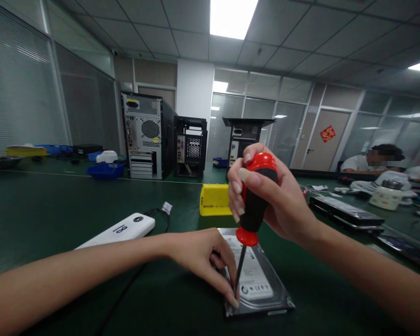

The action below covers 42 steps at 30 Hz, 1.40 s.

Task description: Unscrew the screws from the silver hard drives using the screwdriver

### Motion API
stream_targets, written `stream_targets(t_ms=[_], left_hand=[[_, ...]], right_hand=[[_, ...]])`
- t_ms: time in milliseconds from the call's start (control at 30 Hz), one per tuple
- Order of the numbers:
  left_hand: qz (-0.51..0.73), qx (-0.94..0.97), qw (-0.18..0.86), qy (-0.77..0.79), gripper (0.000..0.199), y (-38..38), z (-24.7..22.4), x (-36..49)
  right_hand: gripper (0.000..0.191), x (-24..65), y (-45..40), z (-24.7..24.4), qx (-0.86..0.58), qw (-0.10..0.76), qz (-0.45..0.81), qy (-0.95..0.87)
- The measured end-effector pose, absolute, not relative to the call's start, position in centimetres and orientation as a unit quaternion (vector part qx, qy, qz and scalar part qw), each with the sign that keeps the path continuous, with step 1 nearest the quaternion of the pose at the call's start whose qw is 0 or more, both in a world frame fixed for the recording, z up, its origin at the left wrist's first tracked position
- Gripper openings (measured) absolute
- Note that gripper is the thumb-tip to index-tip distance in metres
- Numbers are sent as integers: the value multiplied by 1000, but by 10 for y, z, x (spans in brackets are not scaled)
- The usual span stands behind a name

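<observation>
So the hard drive (257, 277) lies flat on the green tabletop (182, 305), label side up, and everything else sits around it. The right hand (287, 200) is above the drive with its fingers wrapped snugly round the fat red-and-black handle of a screwdriver (255, 205). The shaft angles down to the drive's near left corner.

The left hand (201, 256) comes in over the drive's left edge, thumb and index finger close together in a narrow pinch right by the screwdriver's tip. Honestly can't tell if they're squeezing the shaft, holding something small or just resting there; the fingertips hide it.

Handling-wise, I'd bet the drive is pretty dense for its size, totally stiff, and kinda slick on that smooth metal lid. Looks solid, but these things hate knocks, so I'd treat it as fragile. Best hold is probably the two long side edges, not pressing on the middle of the label. The screwdriver should be easy: chunky handle, grippy-looking dark section, rigid shaft. Grab it round the handle and guide the shaft low down.

Just beyond the drive there's a yellow bin (214, 201), left of it a white device marked "18" (129, 228), and off to its right some stacked drives (348, 210).
</observation>
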<state>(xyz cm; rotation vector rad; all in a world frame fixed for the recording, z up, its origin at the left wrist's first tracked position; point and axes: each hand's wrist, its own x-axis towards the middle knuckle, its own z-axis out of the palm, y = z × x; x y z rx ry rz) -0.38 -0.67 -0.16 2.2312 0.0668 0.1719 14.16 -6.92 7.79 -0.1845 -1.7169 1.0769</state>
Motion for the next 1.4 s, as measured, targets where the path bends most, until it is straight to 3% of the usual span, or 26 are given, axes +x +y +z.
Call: stream_targets(t_ms=[267,433,667,1200,1400], left_hand=[[41,896,440,34,23,-7,2,-5],[47,906,420,29,19,-8,4,-4],[89,909,408,16,15,-8,0,-4],[135,913,384,18,14,-10,-1,-4],[107,897,429,13,22,-14,3,-4]], right_hand=[[19,150,-77,89,-118,454,493,-733],[19,148,-76,85,-161,498,456,-720],[17,149,-87,88,-201,513,512,-659],[15,149,-90,86,-163,536,591,-581],[19,141,-92,80,-159,560,568,-582]])
